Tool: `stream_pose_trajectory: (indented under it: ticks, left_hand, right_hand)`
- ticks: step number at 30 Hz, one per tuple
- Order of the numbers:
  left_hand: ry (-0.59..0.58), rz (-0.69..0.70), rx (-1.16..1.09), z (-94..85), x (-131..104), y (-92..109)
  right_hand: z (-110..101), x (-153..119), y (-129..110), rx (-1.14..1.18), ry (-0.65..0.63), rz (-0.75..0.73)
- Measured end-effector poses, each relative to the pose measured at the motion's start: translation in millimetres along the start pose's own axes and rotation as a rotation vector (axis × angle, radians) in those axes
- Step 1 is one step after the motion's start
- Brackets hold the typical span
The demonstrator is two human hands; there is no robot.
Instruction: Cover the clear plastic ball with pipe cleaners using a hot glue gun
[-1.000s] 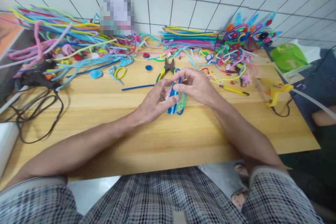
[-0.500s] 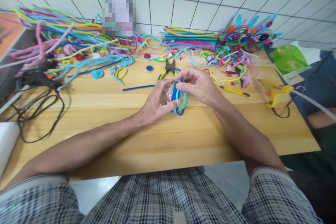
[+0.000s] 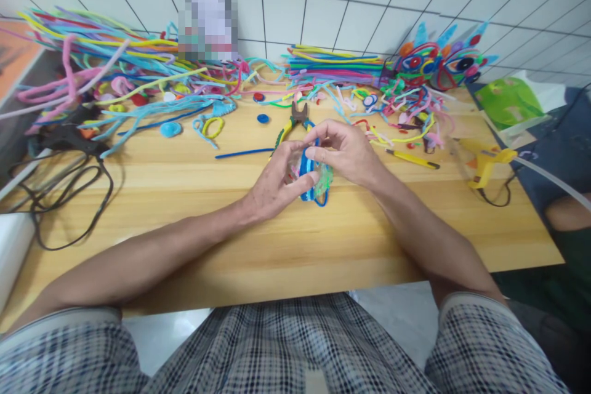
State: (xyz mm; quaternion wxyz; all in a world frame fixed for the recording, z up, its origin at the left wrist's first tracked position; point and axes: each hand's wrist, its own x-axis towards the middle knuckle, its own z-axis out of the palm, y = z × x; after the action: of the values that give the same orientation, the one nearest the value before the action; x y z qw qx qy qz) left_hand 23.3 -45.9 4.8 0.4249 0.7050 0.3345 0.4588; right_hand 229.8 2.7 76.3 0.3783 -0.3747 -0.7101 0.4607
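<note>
Near the middle of the wooden table (image 3: 221,234), my left hand (image 3: 281,181) is closed round a small blue craft piece (image 3: 307,166) made of fuzzy stems, its thumb across the front. My right hand (image 3: 344,151) pinches the top of the same piece from the right. A blue loop hangs from its lower end, and green and clear material (image 3: 324,180) shows beside it. Just behind my hands lie pliers (image 3: 300,112) with yellow and green handles, partly covered. A straight blue stem (image 3: 244,153) rests left of my left hand.
Colourful stems (image 3: 138,68) pile up at the back left, and a stem bundle (image 3: 337,66) lies at the back centre. Decorated masks (image 3: 443,64) stand back right. A yellow cutter (image 3: 413,159), a yellow glue gun (image 3: 487,163) and a black cable (image 3: 69,197) lie around.
The blue piece has turned slightly between my hands, and its hanging loop has shifted a little right and down. Both hands keep hold, with my right hand slightly lower.
</note>
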Motion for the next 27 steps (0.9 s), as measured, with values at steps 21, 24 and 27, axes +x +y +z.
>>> stream_pose_trajectory:
  ticks: [21, 24, 27]
  left_hand:
    - [0.082, 0.273, 0.244, -13.0, 14.3, -9.3]
    - [0.053, 0.248, 0.235, -14.8, 15.1, -7.0]
    - [0.019, 0.182, 0.225, -15.5, 14.1, -4.7]
  right_hand:
    - [-3.4, 0.6, 3.4, 0.008, 0.056, -0.036]
    - [-0.3, 0.8, 8.4, 0.017, 0.078, -0.035]
    - [2.6, 1.9, 13.2, 0.009, 0.108, -0.028]
